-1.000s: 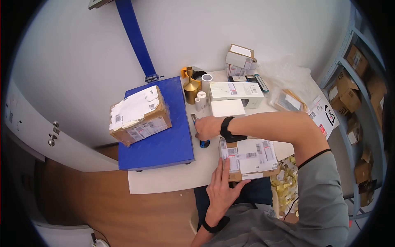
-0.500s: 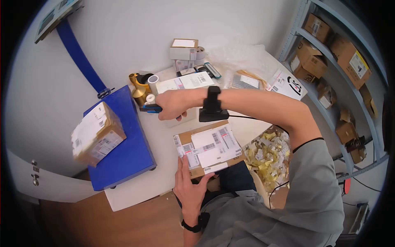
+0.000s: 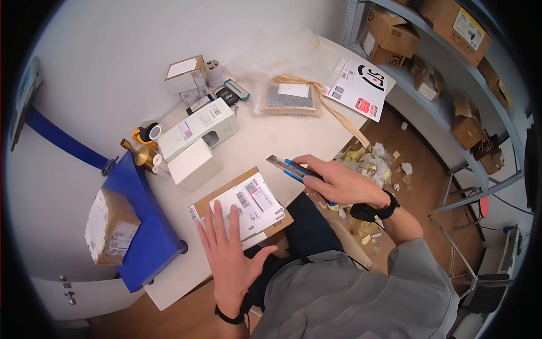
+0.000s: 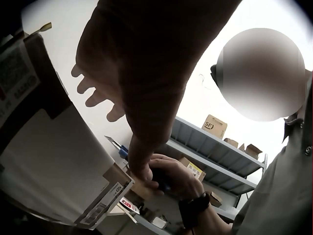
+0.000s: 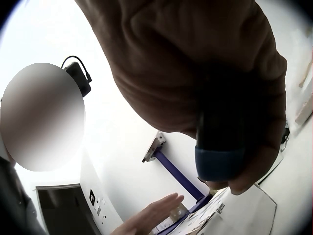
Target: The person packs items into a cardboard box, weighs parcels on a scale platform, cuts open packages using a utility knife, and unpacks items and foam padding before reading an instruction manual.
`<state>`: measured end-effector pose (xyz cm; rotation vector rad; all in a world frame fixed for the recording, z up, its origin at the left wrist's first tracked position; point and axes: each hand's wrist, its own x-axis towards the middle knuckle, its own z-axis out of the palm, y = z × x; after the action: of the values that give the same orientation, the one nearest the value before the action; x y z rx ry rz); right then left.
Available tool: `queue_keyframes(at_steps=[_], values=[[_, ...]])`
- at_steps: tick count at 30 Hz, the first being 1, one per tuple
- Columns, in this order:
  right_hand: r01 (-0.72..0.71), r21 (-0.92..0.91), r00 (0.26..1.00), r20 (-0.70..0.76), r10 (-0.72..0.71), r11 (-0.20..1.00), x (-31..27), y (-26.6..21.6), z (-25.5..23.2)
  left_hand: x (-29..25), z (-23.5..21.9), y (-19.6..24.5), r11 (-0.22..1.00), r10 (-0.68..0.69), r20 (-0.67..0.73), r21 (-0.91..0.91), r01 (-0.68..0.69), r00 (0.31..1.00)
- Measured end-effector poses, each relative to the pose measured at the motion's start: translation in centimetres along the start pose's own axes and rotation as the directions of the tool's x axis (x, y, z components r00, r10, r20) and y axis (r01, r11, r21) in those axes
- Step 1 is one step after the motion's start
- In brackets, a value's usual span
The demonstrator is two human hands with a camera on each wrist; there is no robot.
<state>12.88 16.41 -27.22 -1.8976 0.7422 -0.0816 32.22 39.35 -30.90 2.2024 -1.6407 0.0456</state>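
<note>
Blue metal platform scale (image 3: 152, 223) sits well left of left grip (image 3: 230, 254); brown taped carton with white labels (image 3: 116, 230) stands on it, probably parked there for room. Plain white box (image 3: 195, 165) and long white box (image 3: 197, 131) stand beyond left grip on the white surface (image 3: 265, 135), likely pushed back for working space. Left grip: fingers straight and spread, thumb out, nothing held; it's over the flat brown cardboard box with white barcode labels (image 3: 257, 206), maybe to steady it. Can't confirm contact. That box lies between the grips, seemingly overhanging the near edge, presumably for easy reach. Right grip (image 3: 350, 183): fingers curled around the black-and-blue utility knife (image 3: 289, 168), silver blade end pointing away from the palm, probably for finger clearance; knife's apart from the box.
</note>
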Motion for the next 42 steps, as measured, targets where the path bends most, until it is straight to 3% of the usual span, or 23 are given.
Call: queue_keyframes(at_steps=[2,3,4,7,9,17,22,29,34,42], values=[[0.225,-0.165,0.972,-0.032,-0.234,0.960,-0.8,1.4,1.2,2.6,-0.1,0.5,0.997,0.062,0.114,0.041,-0.067,0.992],[0.295,-0.137,0.946,-0.095,-0.309,0.946,-1.1,1.9,2.0,3.8,0.0,0.4,0.994,0.104,0.171,0.006,-0.107,0.980],[0.301,-0.114,0.945,-0.101,-0.312,0.947,-1.2,2.1,2.4,4.8,0.1,0.2,0.989,0.147,0.226,-0.030,-0.144,0.963],[0.352,-0.233,0.863,-0.295,-0.411,0.907,-1.1,2.7,3.0,6.6,0.8,-0.5,0.982,0.172,0.281,0.021,-0.185,0.944],[0.335,-0.230,0.867,-0.305,-0.394,0.914,-1.1,3.0,3.1,6.8,0.8,-0.3,0.982,0.171,0.312,0.017,-0.186,0.935],[0.334,-0.248,0.866,-0.302,-0.400,0.909,-1.1,3.3,3.5,6.0,2.1,0.5,0.994,0.078,0.182,-0.087,-0.063,0.980],[0.289,-0.431,0.835,-0.324,-0.445,0.855,-0.3,2.0,4.0,5.1,2.6,1.4,0.999,0.029,0.109,-0.034,-0.026,0.994],[0.281,-0.614,0.849,-0.199,-0.489,0.738,1.4,-0.6,4.2,3.6,3.5,2.0,0.999,-0.030,0.002,-0.037,0.030,1.000],[0.272,-0.676,0.888,-0.099,-0.450,0.685,1.5,-1.9,4.9,3.2,3.8,1.8,0.998,-0.025,-0.052,-0.054,0.022,0.998],[0.253,-0.713,0.880,-0.111,-0.461,0.654,1.4,-2.3,5.6,3.2,3.8,1.5,0.997,-0.026,-0.071,-0.073,0.021,0.997]])
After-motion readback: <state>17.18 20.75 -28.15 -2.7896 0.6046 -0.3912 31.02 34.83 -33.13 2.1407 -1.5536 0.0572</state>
